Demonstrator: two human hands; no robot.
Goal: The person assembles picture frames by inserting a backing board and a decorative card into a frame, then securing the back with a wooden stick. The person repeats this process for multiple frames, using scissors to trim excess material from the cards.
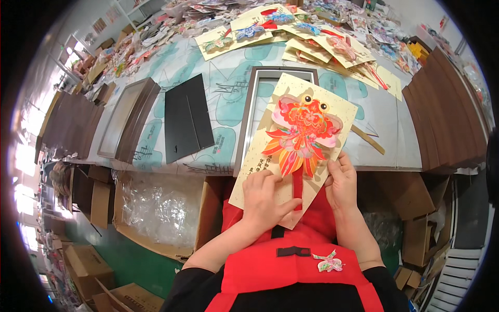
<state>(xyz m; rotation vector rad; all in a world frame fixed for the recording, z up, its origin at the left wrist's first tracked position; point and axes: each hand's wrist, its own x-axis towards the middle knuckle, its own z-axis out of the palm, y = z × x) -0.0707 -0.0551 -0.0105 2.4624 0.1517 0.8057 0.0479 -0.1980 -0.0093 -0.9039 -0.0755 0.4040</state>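
Note:
A cream speckled card (pixel 332 101) bears a raised red, orange and pink paper goldfish (pixel 306 122) with a red ribbon tail (pixel 298 190). It is tilted over the table's front edge and partly covers a dark brown picture frame (pixel 247 112). My right hand (pixel 341 182) grips the card's right edge, thumb on the face, fingers partly behind. On the lower left of the face lies my left hand (pixel 265 200), fingers apart, its thumb touching the ribbon. A black frame back (pixel 188 118) with a stand strip lies left of the frame.
Stacked brown frames stand at the left (pixel 70 125) and right (pixel 439 114). More decorated cards (pixel 332 47) overlap at the back, before piled paper pieces. A flat wooden stick (pixel 369 139) lies right of the card. Below the table, a cardboard box (pixel 156 213) holds clear plastic.

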